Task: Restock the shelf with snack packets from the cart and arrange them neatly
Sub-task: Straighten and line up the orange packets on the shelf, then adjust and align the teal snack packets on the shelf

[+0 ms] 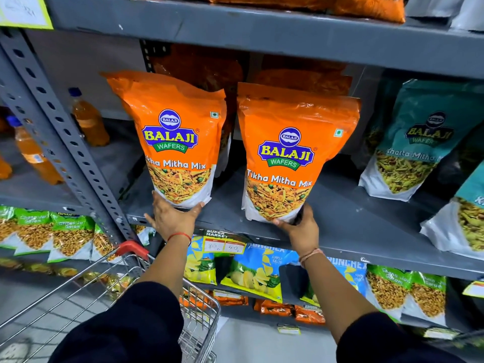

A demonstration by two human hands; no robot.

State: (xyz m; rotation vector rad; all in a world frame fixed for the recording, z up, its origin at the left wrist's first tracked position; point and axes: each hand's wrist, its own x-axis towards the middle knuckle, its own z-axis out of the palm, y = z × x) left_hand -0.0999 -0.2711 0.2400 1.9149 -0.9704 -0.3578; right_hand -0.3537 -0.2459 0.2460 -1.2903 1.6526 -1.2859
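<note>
Orange pkts (pixel 178 137), teal pkts (pixel 408 142), grey shelf (pixel 353 218).

Both arms reach forward and up, dark sleeves pushed back to mid-forearm. Left hand (pixel 173 215) palm forward, fingers spread, thumb out to the right, cupping from below. Right hand (pixel 301 226) fingers curled in a grip, thumb on the left side. A thread band on each wrist.

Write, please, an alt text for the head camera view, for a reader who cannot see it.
A person's left hand and right hand each hold the base of an upright orange Balaji packet, the left packet and the right packet, on a grey metal shelf. Teal packets stand to the right; a wire cart is below left.
</note>
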